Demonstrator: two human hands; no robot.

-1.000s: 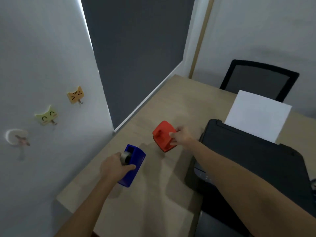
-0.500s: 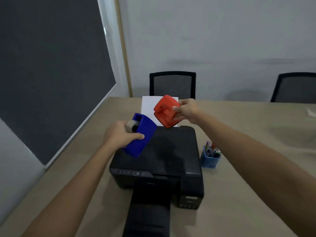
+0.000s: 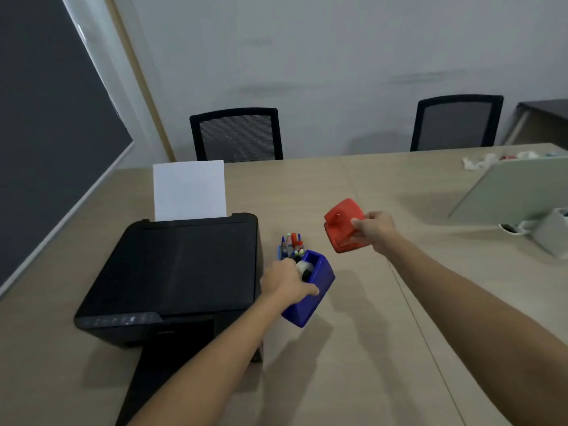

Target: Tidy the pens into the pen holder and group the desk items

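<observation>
Both items have swung from above the printer point(image 3: 181, 265) to its three o'clock side. The left hand point(image 3: 284, 282), closed around the blue tape dispenser point(image 3: 310, 293), now hangs at five o'clock of the pen holder point(image 3: 290, 245); the right hand point(image 3: 373, 230) pinches the red hole punch point(image 3: 342, 226) at two o'clock. Grouping looks imminent.

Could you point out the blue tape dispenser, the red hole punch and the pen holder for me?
Blue plastic tape dispenser point(image 3: 319, 279): head view, on its blue side wall.
Red plastic hole punch point(image 3: 341, 218): head view, on its top lever.
Small blue pen holder full of pens point(image 3: 281, 253): head view, on its left rim.
</observation>
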